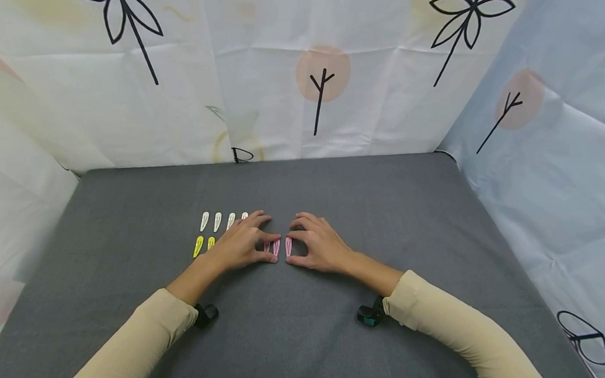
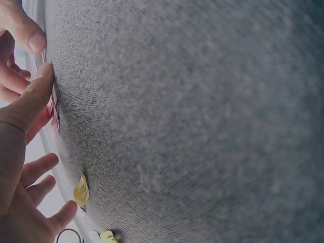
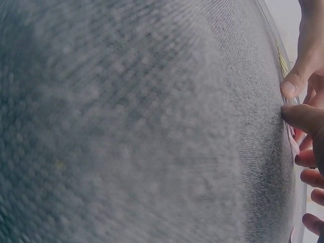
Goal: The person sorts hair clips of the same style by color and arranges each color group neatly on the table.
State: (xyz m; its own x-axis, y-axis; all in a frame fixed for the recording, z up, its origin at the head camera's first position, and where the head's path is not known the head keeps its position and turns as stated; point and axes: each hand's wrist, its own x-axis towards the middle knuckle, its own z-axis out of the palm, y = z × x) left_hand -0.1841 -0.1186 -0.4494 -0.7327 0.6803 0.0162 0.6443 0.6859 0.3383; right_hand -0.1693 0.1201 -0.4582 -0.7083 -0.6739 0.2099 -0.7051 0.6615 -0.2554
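My left hand (image 1: 243, 240) pinches a pink snap hair clip (image 1: 277, 247) between thumb and forefinger, low over the grey cloth. Just to its right, the thumb and forefinger of my right hand (image 1: 319, 244) hold another pink hair clip (image 1: 288, 247) at its two ends. Both clips stand upright in the head view, side by side with a narrow gap. A further pink clip (image 1: 267, 247) shows inside the left hand's curve, partly hidden. White hair clips (image 1: 217, 222) lie in a row beyond the left hand, and yellow clips (image 1: 198, 246) lie nearer, partly covered by it.
A grey cloth (image 1: 313, 340) covers the table. Printed white curtains (image 1: 270, 97) hang along its back and sides. Dark wrist devices sit by both cuffs, the right one (image 1: 370, 314) above the cloth. In the left wrist view, a yellow clip (image 2: 81, 190) lies below the fingers.
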